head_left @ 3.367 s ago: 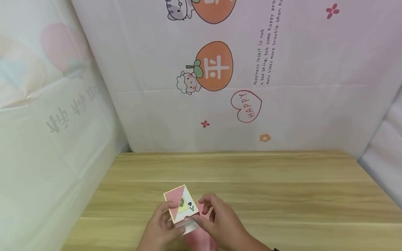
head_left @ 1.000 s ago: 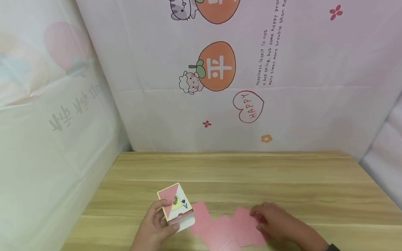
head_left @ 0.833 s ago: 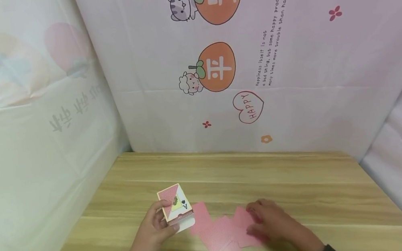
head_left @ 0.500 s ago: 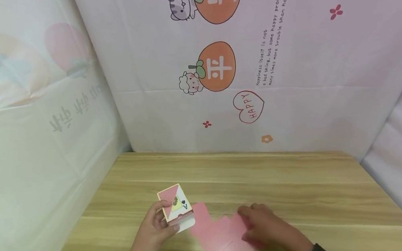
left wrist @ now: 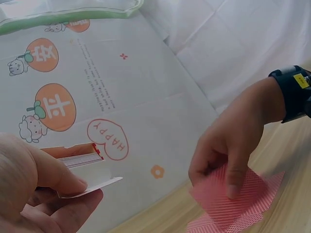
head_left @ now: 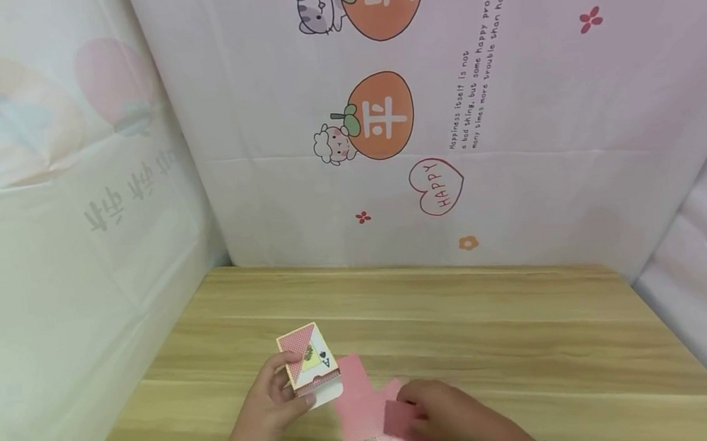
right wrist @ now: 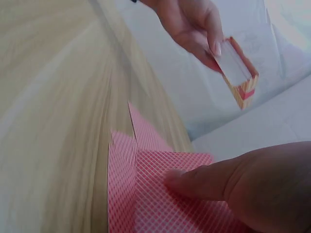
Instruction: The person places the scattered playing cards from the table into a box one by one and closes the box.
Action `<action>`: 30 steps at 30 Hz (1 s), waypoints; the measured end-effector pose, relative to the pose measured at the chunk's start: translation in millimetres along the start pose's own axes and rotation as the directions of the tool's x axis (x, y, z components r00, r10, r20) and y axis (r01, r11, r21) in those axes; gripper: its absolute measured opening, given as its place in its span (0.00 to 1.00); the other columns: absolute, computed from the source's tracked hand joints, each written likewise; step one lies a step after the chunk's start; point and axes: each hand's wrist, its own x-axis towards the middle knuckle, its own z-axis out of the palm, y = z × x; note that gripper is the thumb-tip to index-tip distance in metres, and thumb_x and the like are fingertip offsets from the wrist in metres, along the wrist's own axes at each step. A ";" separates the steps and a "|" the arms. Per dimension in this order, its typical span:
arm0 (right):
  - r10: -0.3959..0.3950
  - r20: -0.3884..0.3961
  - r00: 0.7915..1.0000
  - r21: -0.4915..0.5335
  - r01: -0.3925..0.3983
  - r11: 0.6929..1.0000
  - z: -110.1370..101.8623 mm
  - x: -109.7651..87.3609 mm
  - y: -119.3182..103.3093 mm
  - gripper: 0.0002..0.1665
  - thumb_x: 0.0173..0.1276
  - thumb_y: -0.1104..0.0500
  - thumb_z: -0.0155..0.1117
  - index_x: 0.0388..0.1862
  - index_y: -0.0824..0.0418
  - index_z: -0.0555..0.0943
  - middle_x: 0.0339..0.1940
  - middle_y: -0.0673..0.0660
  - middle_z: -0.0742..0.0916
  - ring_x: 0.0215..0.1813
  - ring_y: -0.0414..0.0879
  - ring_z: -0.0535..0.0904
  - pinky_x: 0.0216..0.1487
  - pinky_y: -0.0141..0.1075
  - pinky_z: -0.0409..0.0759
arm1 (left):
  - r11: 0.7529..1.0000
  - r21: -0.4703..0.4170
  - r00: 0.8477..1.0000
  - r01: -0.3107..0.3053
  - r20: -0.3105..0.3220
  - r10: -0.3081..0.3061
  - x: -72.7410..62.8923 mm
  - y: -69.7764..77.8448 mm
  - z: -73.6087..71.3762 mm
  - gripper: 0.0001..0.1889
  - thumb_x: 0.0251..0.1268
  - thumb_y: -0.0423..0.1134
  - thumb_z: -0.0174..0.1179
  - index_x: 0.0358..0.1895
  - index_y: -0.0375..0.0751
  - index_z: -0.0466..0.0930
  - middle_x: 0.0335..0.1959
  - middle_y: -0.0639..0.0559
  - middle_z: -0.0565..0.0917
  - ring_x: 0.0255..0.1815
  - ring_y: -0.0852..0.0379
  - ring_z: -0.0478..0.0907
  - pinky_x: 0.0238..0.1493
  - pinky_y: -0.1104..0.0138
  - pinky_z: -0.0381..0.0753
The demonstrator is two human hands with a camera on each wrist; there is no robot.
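My left hand (head_left: 268,399) grips a playing-card box (head_left: 308,358) printed with an ace of spades. Its white flap (head_left: 327,393) hangs open toward me, and the left wrist view shows a stack of cards (left wrist: 83,161) inside. Just to the right, my right hand (head_left: 452,417) pinches a red-backed playing card (head_left: 399,417), thumb (right wrist: 197,182) on the patterned face and fingers behind it. Whether more than one card is in that pinch, I cannot tell. Beneath lie several loose playing cards (head_left: 354,401), backs up and overlapping; the right hand partly covers them.
Pale wood-grain tabletop (head_left: 530,324) extends behind and to the right of the hands. White printed cloth (head_left: 301,204) rises at the back edge, with plain cloth walls on both sides. A dark wristband (left wrist: 294,94) sits on the right wrist.
From beside the box, my right hand went right to the spread cards, then came back left and now pinches a card. Some loose cards shifted left. The left hand keeps holding the box.
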 end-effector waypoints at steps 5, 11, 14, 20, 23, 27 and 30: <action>-0.051 0.045 0.998 0.056 0.048 0.997 8.1 2.3 -25.6 0.18 0.77 0.56 0.55 0.24 0.50 0.66 0.19 0.40 0.63 0.24 0.33 0.58 0.24 0.26 0.59 | 1.000 -0.010 1.000 0.005 0.003 -0.005 0.9 -1.5 -1.0 0.34 0.56 0.22 0.66 0.66 0.40 0.63 0.64 0.35 0.74 0.60 0.43 0.78 0.56 0.61 0.83; -0.060 0.083 0.995 0.371 0.025 0.928 16.0 9.3 -51.9 0.13 0.81 0.46 0.51 0.41 0.52 0.75 0.20 0.43 0.79 0.20 0.32 0.72 0.20 0.24 0.69 | 1.000 0.003 1.000 0.001 0.022 -0.001 0.5 -1.7 -2.0 0.35 0.57 0.24 0.67 0.67 0.39 0.62 0.64 0.34 0.73 0.60 0.42 0.78 0.57 0.61 0.83; -0.052 0.113 0.992 0.528 -0.016 0.849 20.3 12.5 -60.4 0.14 0.82 0.47 0.51 0.52 0.54 0.76 0.25 0.48 0.84 0.21 0.35 0.73 0.19 0.25 0.69 | 1.000 0.009 0.999 -0.008 0.041 0.008 1.2 -1.4 -2.7 0.35 0.58 0.25 0.67 0.68 0.39 0.61 0.65 0.33 0.72 0.61 0.43 0.78 0.58 0.62 0.83; -0.059 0.187 0.981 0.680 -0.086 0.728 27.0 14.8 -67.2 0.17 0.82 0.49 0.50 0.59 0.57 0.74 0.35 0.54 0.88 0.21 0.38 0.70 0.22 0.25 0.68 | 1.000 0.009 0.997 -0.027 0.079 0.027 2.8 -0.5 -3.5 0.35 0.60 0.26 0.67 0.67 0.36 0.58 0.66 0.29 0.70 0.59 0.45 0.79 0.57 0.61 0.83; -0.065 0.197 0.978 0.687 -0.090 0.721 29.5 15.9 -67.2 0.16 0.82 0.49 0.50 0.57 0.57 0.75 0.34 0.52 0.88 0.20 0.38 0.68 0.21 0.25 0.67 | 1.000 -0.002 0.996 -0.016 0.087 0.016 2.5 -1.8 -3.5 0.36 0.59 0.26 0.67 0.68 0.36 0.57 0.65 0.29 0.69 0.59 0.45 0.79 0.57 0.61 0.83; -0.071 0.186 0.980 0.693 -0.080 0.716 29.9 21.8 -67.7 0.17 0.81 0.48 0.51 0.52 0.60 0.76 0.26 0.51 0.83 0.17 0.37 0.64 0.18 0.25 0.61 | 1.000 -0.006 0.996 -0.007 0.088 0.007 1.7 -2.2 -1.9 0.37 0.59 0.25 0.66 0.69 0.37 0.57 0.68 0.29 0.68 0.62 0.43 0.78 0.58 0.60 0.83; -0.040 0.175 0.984 0.707 -0.097 0.701 28.9 25.5 -70.2 0.20 0.80 0.46 0.53 0.49 0.62 0.76 0.23 0.51 0.82 0.16 0.37 0.64 0.16 0.25 0.59 | 1.000 0.002 0.996 -0.010 0.088 0.009 1.2 -1.4 -0.6 0.37 0.59 0.25 0.65 0.69 0.38 0.57 0.70 0.29 0.65 0.63 0.41 0.77 0.58 0.60 0.83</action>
